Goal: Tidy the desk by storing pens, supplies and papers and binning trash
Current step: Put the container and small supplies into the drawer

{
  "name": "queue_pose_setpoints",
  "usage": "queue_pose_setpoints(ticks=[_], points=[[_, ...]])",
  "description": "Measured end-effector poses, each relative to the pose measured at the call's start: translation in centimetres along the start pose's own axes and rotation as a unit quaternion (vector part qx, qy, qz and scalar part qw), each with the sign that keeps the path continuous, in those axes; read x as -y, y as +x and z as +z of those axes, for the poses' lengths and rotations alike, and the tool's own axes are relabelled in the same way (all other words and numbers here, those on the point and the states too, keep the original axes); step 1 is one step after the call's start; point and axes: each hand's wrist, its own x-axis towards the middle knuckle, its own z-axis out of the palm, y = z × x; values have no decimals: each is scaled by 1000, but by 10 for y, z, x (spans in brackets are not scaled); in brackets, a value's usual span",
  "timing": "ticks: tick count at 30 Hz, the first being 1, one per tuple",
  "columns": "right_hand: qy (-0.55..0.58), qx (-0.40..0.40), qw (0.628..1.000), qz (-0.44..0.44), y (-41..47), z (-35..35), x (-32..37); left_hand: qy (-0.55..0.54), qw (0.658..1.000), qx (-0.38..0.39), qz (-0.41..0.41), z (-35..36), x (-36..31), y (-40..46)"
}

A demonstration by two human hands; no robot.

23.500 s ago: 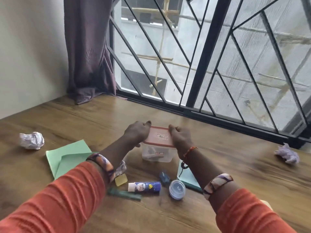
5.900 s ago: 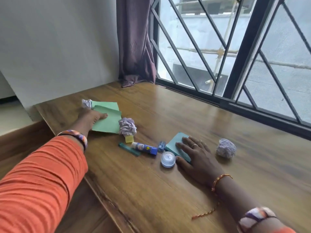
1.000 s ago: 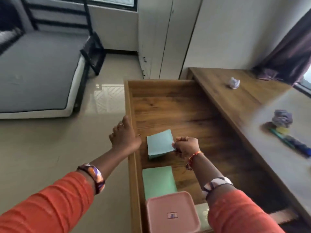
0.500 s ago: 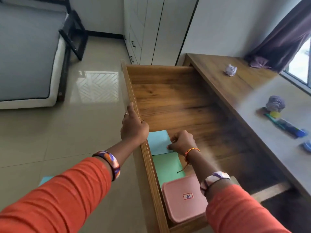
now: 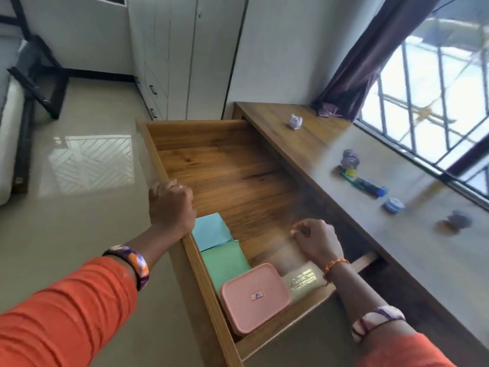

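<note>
Now the blue paper (image 5: 210,230) lies flat in the open drawer (image 5: 227,165), released by the right hand (image 5: 317,241), which a moment ago pinched its edge and has since drawn back toward the desk side, fingers curled and, as far as the blurred view shows, holding nothing; the left hand (image 5: 170,207) stays clamped on the drawer's front rail, as it was half a second earlier; the papers thus look stored, and what remains, by this reading, is the loose supplies and the trash. Inside the drawer, the blue paper sits against the front wall, its near edge overlapping the green paper (image 5: 225,263); just beside that, at the near end, rests a lidded pink box (image 5: 254,298), its contents hidden; a pale card with gold lettering (image 5: 304,282) lies next to the box, partly under the right wrist; the far stretch of the drawer floor shows bare wood. On the desk (image 5: 304,144) still wait three crumpled paper balls: one white (image 5: 295,121) near the far corner, one purple (image 5: 349,159) touching a yellow note (image 5: 351,172), and one blurred ball (image 5: 456,223) nearer the camera; between the last two lie a green pen (image 5: 349,180), a glue stick (image 5: 370,187) and a small round tub (image 5: 393,205); no bin is in view.
</note>
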Motion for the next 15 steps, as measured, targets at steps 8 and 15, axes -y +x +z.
queue_pose_setpoints(ticks=[8, 15], points=[[-119, 19, 992, -23, -41, 3, -66, 94, 978, 109, 149, -9, -25, -2], [-130, 94, 987, -24, -56, -2, -60, -60, 924, 206, 315, -16, -115, -34]])
